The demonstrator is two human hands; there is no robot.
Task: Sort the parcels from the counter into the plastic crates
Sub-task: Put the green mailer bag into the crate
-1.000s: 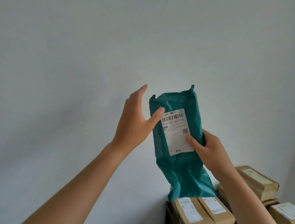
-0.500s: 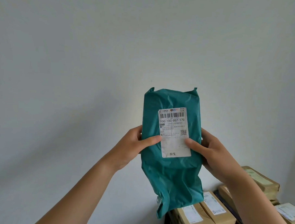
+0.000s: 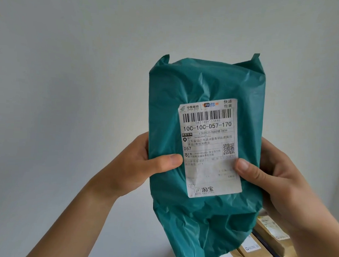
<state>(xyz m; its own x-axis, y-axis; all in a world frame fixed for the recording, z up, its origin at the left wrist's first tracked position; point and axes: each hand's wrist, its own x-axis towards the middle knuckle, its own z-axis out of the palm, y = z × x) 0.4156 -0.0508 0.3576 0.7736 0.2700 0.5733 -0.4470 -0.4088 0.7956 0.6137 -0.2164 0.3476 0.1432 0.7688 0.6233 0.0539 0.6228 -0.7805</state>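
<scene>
Teal crinkled plastic mailer parcel (image 3: 207,81) gripped at both side edges by left hand (image 3: 134,167) and right hand (image 3: 275,177). Looked soft, light, slippery; best held mid-sides.

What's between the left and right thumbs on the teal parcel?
Head view: the white shipping label, stuck on the teal parcel, fills that stretch.

Teal parcel (image 3: 205,87): crumpled plastic mailer, held upright before a pale wall (image 3: 70,65).
Shipping label (image 3: 208,147): white, on the parcel's front, barcode uppermost.
Left hand (image 3: 135,169): grips the parcel's left edge, thumb across its front.
Right hand (image 3: 275,177): grips its right edge, thumb on the label.
Brown boxes (image 3: 256,252): labelled, below the parcel's lower right.
</scene>
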